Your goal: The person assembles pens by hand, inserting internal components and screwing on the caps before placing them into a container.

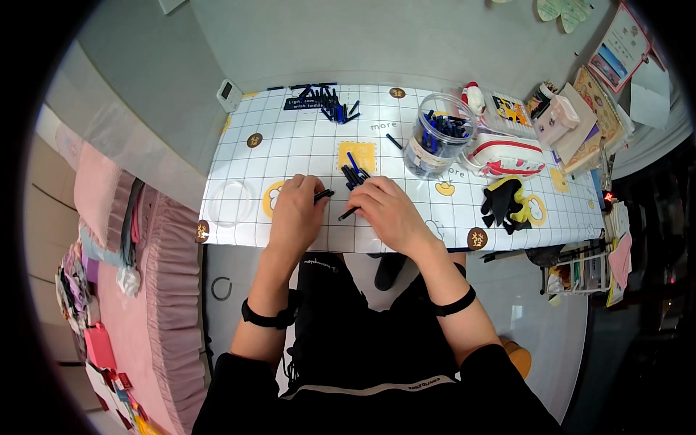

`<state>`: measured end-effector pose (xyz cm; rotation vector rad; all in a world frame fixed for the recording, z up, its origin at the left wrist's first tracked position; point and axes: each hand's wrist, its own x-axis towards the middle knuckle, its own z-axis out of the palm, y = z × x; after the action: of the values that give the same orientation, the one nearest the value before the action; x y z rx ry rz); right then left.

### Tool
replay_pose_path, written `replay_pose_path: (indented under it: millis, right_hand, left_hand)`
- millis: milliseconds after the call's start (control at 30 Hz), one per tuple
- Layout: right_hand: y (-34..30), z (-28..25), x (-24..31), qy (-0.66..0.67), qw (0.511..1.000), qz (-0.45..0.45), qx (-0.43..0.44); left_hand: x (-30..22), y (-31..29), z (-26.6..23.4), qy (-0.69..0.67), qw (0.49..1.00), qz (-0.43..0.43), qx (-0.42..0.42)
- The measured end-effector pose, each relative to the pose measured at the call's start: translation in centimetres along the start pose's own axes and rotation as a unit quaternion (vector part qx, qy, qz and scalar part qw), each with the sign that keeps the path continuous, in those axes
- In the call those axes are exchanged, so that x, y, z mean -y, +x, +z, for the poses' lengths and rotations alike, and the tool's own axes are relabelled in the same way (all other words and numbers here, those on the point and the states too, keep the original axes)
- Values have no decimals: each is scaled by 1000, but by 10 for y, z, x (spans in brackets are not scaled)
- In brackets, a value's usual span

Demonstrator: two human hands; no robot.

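My left hand [296, 210] pinches a short dark tube [325, 195], which looks like a pen ink cartridge, between thumb and fingers over the table. Close by, my right hand [388, 210] is closed on another dark tube [349, 214] that points toward the left hand. A small pile of blue and black tubes [353, 172] lies just beyond my right fingers, partly hidden by them. Farther back is a larger heap of such tubes [335, 107]. A clear plastic jar [428, 161] to the right holds many more. One loose tube [394, 141] rests left of the jar.
A clear round lid [230, 204] lies at the table's left. Right of the jar are a white and red pencil case [507, 156] and black and yellow gloves [505, 204]. Books and papers [591, 116] stand at the right edge. A small white device [230, 95] is at the back left.
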<state>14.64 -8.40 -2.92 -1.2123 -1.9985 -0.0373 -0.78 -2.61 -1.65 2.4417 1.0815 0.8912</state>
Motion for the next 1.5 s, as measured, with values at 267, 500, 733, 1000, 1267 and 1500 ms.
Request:
replay_pose_path:
  millis: [267, 500, 733, 1000, 1267, 1500]
  right_hand:
    - [-3, 2, 1, -77, 994, 68, -36]
    - [-2, 2, -3, -104, 981, 129, -102]
    - [-3, -2, -4, 29, 970, 172, -166]
    - [-4, -6, 1, 126, 968, 172, -132]
    - [-7, -8, 4, 120, 972, 178, -100]
    - [-7, -6, 0, 113, 981, 148, -59]
  left_hand:
    - [0, 4, -2, -30, 997, -43, 49]
    - [-3, 4, 12, -46, 999, 14, 4]
    - [-14, 6, 28, -253, 963, -74, -50]
    - [-19, 4, 39, -357, 932, -42, -50]
    - [-19, 3, 22, -293, 955, -38, 3]
    - [-4, 1, 21, -280, 959, -31, 37]
